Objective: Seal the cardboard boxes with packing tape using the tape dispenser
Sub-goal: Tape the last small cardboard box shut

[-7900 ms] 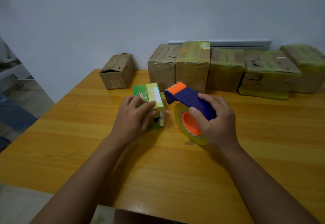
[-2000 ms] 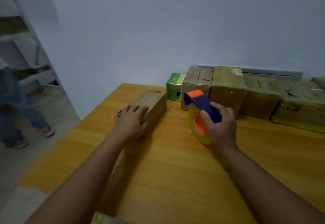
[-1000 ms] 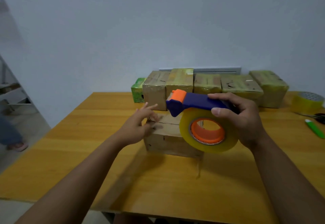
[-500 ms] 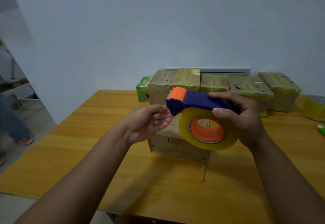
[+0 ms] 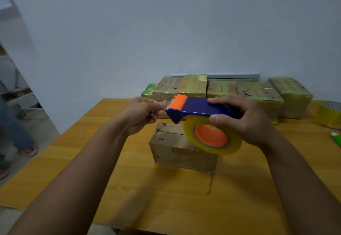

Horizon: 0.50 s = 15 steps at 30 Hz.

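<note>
Tape dispenser [image 5: 199, 108] raised above cardboard box [image 5: 177, 146] on table [image 5: 129, 188], right hand [image 5: 245, 118] wrapped round handle; left hand [image 5: 142, 115] fingers pinching tape end at orange nose.

The person's two forearms are bare from the lower frame edge to the wrists, with no sleeve reaching into view. The left hand [image 5: 140, 114] and right hand [image 5: 245, 120] are ungloved, with no ring, watch or band showing. The fingernails look short and unpainted.
</note>
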### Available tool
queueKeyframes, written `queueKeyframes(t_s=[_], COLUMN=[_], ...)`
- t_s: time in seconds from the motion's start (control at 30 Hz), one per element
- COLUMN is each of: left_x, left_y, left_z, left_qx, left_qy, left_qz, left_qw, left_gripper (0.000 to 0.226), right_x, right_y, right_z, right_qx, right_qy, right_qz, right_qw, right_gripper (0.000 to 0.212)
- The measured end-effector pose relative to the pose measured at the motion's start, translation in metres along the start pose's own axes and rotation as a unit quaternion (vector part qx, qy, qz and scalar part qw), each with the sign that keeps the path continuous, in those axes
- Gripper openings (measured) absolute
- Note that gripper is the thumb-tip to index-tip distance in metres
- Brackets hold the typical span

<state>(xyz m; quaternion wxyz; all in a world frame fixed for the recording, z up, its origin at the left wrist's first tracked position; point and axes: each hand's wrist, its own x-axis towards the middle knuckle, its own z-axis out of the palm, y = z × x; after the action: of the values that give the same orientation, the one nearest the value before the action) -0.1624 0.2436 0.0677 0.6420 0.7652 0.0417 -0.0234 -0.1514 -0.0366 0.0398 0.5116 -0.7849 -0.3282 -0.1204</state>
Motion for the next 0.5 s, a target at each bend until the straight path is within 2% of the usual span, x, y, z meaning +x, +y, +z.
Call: queueKeyframes(t_s=[0.13, 0.3, 0.5], left_x=[0.007, 0.012, 0.018], left_y=[-0.009, -0.039, -0.045], left_z=[-0.027, -0.021, -0.036], left_qx=[0.03, 0.058, 0.049], left_qy=[0.064, 0.063, 0.087], left_qz=[-0.002, -0.042, -0.045], left_qw=[0.997, 0.995, 0.994], left_gripper=[0.01, 0.012, 0.01], right_x=[-0.003, -0.004, 0.0], right_y=[0.003, 0.01, 0.008], right_z=[-0.02, -0.026, -0.035], right_qx=[-0.037, -0.074, -0.092], right_qy=[-0.005, -0.043, -0.067], right_qz=[0.012, 0.032, 0.027], right_qw=[0.999, 0.996, 0.993], right_gripper=[0.054, 0.043, 0.048])
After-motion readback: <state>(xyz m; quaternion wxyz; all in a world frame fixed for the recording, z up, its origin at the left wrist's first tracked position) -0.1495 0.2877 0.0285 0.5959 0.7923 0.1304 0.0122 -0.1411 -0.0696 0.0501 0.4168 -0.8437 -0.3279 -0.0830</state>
